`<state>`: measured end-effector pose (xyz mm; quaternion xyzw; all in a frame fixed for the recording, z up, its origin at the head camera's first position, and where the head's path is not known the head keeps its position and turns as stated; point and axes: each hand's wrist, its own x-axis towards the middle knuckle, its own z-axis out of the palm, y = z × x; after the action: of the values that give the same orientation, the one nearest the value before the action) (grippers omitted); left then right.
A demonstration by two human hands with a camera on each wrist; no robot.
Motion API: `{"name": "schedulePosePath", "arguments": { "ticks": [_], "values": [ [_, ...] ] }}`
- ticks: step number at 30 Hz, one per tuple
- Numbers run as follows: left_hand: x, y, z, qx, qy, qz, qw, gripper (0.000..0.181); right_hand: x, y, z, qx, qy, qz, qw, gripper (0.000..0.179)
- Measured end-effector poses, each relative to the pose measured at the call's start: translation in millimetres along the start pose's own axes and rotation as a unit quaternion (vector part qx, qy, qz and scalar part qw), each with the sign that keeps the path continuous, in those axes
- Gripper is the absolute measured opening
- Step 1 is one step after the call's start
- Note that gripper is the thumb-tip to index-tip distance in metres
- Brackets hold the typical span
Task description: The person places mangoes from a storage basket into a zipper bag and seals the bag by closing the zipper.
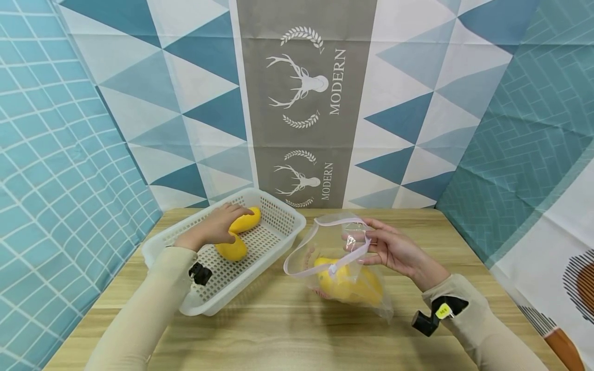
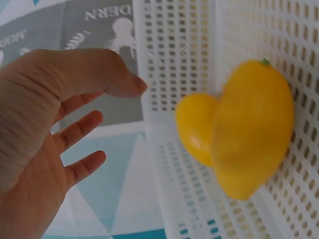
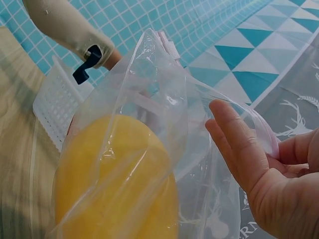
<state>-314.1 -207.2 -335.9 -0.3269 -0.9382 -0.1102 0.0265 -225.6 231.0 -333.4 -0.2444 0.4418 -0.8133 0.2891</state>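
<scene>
left hand spread over the basket, right hand pinching the bag's rim

my left hand (image 1: 215, 224) hangs inside the basket (image 1: 252, 272), palm down, thumb and fingers parted with nothing between them. two yellow mangoes, the farther (image 1: 246, 220) and the nearer (image 1: 232, 248), lie close together on the basket's floor, just past my fingertips; from above i cannot tell whether i touch them, though the left wrist view shows a gap beside my thumb.

my right hand (image 1: 392, 250), well to the right of the basket, pinches the rim of a clear zip bag (image 1: 331, 237), two other fingers stretched out along the plastic. the bag's mouth gapes toward the basket, and yellow fruit (image 1: 352, 283) sits low inside it; how many pieces i cannot tell.

my left sleeve (image 1: 144, 309) crosses the basket's left side, and a black wrist camera (image 1: 200, 274) hangs over its near part. the basket's right wall stands between my two hands. a strip of wooden table (image 1: 260, 330) shows between basket and bag, widening in front of the basket. the patterned backdrop (image 1: 301, 82) rises close behind the basket's far corner, and a blue tiled sheet (image 1: 42, 180) stands to its left.
</scene>
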Motion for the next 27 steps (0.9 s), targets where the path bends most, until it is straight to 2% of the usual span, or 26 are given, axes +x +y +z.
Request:
{"name": "schedulePosePath", "arguments": {
  "ticks": [8,18,27],
  "values": [
    [-2.4,-21.4,17.2,0.023,-0.041,-0.036,0.9983,0.078,-0.2,0.4,0.2,0.0,0.004,0.0,1.0,0.041],
    [-3.6,-33.5,34.0,0.052,-0.071,-0.061,0.9942,0.071,0.0,1.4,0.0,-0.002,0.002,-0.001,1.0,0.042],
    [-7.7,-40.5,41.7,0.032,-0.078,-0.093,0.9921,0.066,0.2,2.1,-0.7,-0.003,-0.004,-0.001,1.0,0.043]
  ]
}}
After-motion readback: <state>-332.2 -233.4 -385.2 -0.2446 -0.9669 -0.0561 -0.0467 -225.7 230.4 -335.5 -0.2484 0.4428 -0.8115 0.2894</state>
